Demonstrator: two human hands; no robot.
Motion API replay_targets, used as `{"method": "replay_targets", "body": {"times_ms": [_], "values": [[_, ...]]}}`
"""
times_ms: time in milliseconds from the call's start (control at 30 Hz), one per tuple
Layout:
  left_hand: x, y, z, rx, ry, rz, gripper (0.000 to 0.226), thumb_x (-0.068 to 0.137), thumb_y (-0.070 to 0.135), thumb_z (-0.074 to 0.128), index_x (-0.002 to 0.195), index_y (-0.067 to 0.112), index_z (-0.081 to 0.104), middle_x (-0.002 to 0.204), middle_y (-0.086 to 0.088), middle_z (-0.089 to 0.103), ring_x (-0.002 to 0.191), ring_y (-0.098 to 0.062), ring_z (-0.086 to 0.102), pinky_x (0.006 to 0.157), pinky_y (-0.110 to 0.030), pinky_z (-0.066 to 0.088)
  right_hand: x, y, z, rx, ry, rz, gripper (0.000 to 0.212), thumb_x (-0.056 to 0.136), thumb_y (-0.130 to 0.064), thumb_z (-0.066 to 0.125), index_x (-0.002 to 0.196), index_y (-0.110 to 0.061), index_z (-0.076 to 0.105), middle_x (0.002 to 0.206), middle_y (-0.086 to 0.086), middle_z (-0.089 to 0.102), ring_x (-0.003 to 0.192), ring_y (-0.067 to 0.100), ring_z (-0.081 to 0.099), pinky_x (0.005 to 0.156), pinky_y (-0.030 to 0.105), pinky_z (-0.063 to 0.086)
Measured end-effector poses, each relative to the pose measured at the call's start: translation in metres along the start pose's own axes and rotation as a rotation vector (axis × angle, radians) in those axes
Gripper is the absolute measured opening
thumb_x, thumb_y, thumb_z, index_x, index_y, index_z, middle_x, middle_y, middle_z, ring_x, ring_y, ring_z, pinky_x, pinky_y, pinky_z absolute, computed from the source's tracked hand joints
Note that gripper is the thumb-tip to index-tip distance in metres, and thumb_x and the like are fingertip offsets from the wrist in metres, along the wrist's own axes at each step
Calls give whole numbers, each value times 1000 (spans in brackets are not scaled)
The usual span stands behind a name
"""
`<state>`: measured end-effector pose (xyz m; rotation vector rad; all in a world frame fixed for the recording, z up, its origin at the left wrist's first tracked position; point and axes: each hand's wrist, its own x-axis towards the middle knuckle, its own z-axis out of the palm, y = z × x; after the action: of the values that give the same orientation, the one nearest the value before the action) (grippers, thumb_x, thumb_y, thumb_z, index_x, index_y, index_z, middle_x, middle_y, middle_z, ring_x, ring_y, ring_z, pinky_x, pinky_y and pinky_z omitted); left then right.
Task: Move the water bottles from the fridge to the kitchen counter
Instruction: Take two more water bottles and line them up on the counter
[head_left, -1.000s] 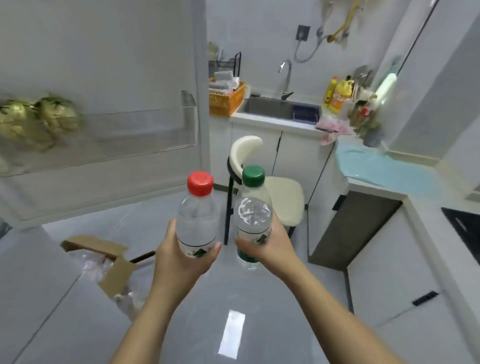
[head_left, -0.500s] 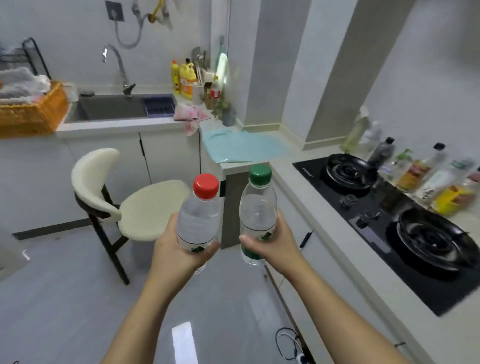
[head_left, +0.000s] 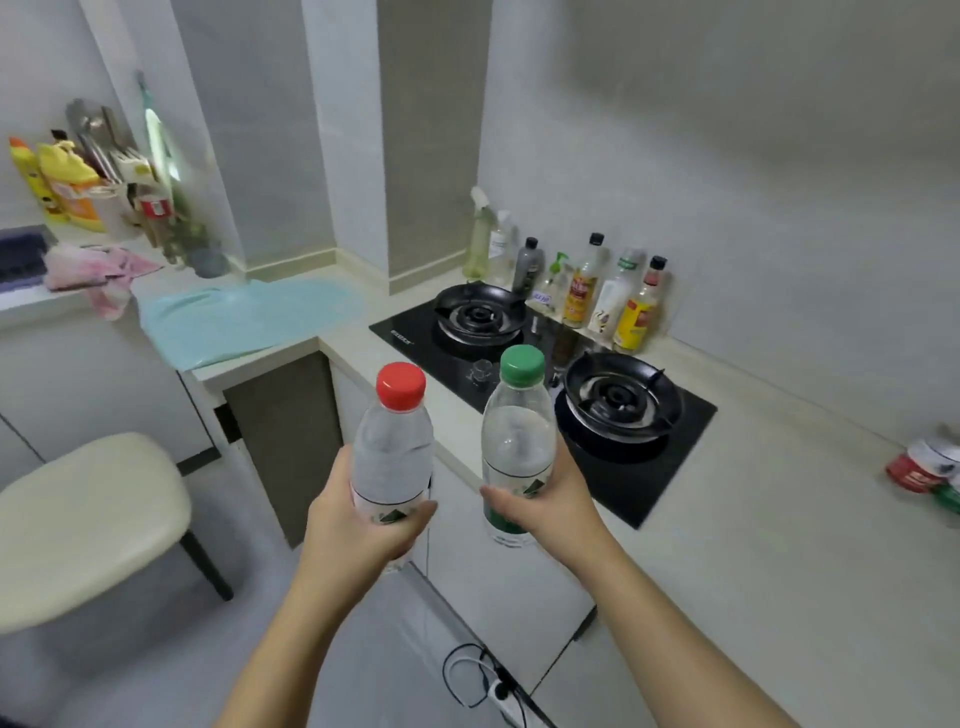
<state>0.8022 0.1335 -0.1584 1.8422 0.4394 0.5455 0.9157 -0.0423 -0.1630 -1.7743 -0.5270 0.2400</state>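
My left hand (head_left: 358, 525) grips a clear water bottle with a red cap (head_left: 392, 441) around its lower half and holds it upright. Beside it, my right hand (head_left: 545, 506) grips a clear water bottle with a green cap and green label (head_left: 515, 431), also upright. Both bottles hang in the air in front of the kitchen counter (head_left: 769, 561), near its front edge and just before the black gas hob (head_left: 644, 467). The fridge is out of view.
Several sauce and oil bottles (head_left: 608, 291) line the wall behind the hob. A light blue cloth (head_left: 249, 317) lies on the counter corner, a pink rag (head_left: 98, 270) near the sink. Cans (head_left: 930, 467) lie at the right. A cream chair (head_left: 88, 525) stands at the left; a cable (head_left: 478, 675) lies on the floor.
My view has swung right from the fridge door and sink to the hob counter. Both hands keep the same hold on the bottles and have come closer to the counter.
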Motion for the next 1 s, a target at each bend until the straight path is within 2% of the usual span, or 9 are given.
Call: {"method": "replay_targets", "body": {"times_ms": [133,267,467,600,733,800,867,933,1000], "values": [[-4,15,82,-29,-101,3,52,71,5,81,100,36,51,76,1,65,61,5,59,55,-14,51,-8,31,-80,9,120,41,67,74,-8,84,123,-36,49,114,-17,62,100,-13,59,77,3,45],[-2,26,153,-41,-195,10,53,71,9,83,105,35,51,83,1,65,67,2,60,55,-15,51,-15,59,-145,-10,222,73,67,74,-5,83,124,-33,48,113,-17,62,98,-15,58,76,2,43],[13,30,246,-36,-346,41,56,65,19,87,106,37,52,98,9,65,87,0,62,67,-9,47,-26,100,-215,-2,399,189,58,68,-19,85,112,-35,52,103,-13,68,91,-4,64,75,14,49],[31,30,301,-56,-479,15,56,67,12,85,111,22,53,96,-4,64,71,-1,61,57,-12,49,-24,125,-248,14,532,260,62,57,-34,82,113,-27,56,100,-9,70,90,3,67,78,23,53],[55,28,359,-52,-581,33,57,62,26,84,106,40,50,103,9,62,86,5,61,67,-11,47,-15,153,-285,-6,641,320,63,56,-35,82,114,-26,58,102,-6,71,94,10,69,83,32,56],[69,28,390,-47,-661,19,52,65,17,85,96,39,50,96,6,61,74,8,59,58,-10,48,-8,167,-303,-24,694,357,58,59,-24,85,111,-26,59,100,-7,72,92,9,69,82,31,56],[82,24,423,-34,-739,4,46,64,15,83,88,36,51,85,0,61,61,-2,58,55,-22,52,-2,185,-320,-37,738,387,56,64,-15,88,110,-27,59,100,-9,72,92,5,68,81,28,55],[92,18,454,-27,-783,8,45,58,25,81,87,42,51,80,-1,63,61,-11,59,59,-38,54,3,204,-334,-43,781,426,54,67,-12,88,110,-28,59,100,-10,72,92,5,68,79,25,55],[98,12,484,-30,-789,13,48,59,24,83,88,47,51,84,8,63,70,-6,62,64,-30,55,8,225,-349,-33,834,446,53,68,-10,87,110,-27,59,100,-10,72,91,7,69,77,23,54]]}}
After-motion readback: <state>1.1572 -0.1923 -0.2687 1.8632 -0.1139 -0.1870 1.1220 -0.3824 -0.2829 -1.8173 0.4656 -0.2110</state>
